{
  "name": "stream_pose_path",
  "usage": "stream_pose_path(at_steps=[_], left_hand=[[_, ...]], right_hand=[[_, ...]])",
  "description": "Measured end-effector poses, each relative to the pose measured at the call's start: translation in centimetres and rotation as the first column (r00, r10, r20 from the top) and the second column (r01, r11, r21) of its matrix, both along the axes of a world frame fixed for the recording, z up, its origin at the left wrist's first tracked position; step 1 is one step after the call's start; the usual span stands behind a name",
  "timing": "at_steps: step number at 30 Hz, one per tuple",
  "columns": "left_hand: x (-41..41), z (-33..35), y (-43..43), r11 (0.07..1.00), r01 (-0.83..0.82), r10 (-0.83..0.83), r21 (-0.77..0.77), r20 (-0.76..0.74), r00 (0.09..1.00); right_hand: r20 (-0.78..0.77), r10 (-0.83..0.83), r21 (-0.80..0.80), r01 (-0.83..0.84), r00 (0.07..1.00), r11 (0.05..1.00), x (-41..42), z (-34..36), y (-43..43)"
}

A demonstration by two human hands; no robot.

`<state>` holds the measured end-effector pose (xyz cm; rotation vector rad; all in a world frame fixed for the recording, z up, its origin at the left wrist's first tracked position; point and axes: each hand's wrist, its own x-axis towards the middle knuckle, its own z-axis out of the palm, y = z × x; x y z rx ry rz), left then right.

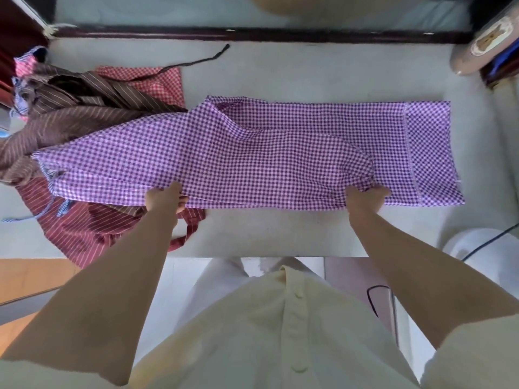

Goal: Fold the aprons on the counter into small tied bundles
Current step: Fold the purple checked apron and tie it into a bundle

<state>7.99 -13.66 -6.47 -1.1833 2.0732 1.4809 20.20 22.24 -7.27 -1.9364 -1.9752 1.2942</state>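
One pale grey tabletop (280, 234), backed by a dark rail (252, 33), carries striped aprons (84, 116) heaped at its left. Across its middle lies the purple checked apron (252, 153); left hand (165, 199) and right hand (365, 199) each pinch its near edge.

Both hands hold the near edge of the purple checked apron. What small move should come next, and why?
Probably lift that edge and fold it away toward the far edge. The left hand and right hand each grip the near edge of the purple checked apron, which lies long and wide on the counter, so narrowing it seems next.
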Motion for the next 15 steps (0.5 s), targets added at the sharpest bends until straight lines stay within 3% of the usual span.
stream_pose_path(at_steps=[3,5,7,9,12,15], left_hand=[[0.3,0.1,-0.5,0.999,0.021,-0.021,0.024,-0.001,1.0],[0.3,0.6,-1.0,1.0,-0.013,0.013,0.024,-0.036,0.999],[0.0,1.2,-1.9,0.997,-0.077,0.08,0.029,-0.094,0.992],[-0.6,1.7,-3.1,0.982,-0.18,0.187,0.06,-0.147,0.971],[-2.0,2.6,-5.5,0.939,-0.322,0.338,0.118,-0.165,0.926],[-3.9,3.0,-8.2,0.867,-0.447,0.482,0.22,-0.143,0.864]], right_hand=[[0.171,0.092,0.305,-0.141,0.981,0.942,-0.5,0.7,1.0],[0.101,0.209,0.405,-0.232,0.973,0.885,-2.2,1.7,0.9],[-0.035,0.416,0.443,-0.359,0.909,0.822,-5.1,2.8,-0.4],[-0.141,0.613,0.395,-0.524,0.777,0.755,-8.4,3.5,-2.8],[-0.209,0.785,0.18,-0.766,0.583,0.617,-13.3,4.2,-7.6],[-0.297,0.788,0.004,-0.824,0.54,0.566,-17.3,4.6,-12.5]])
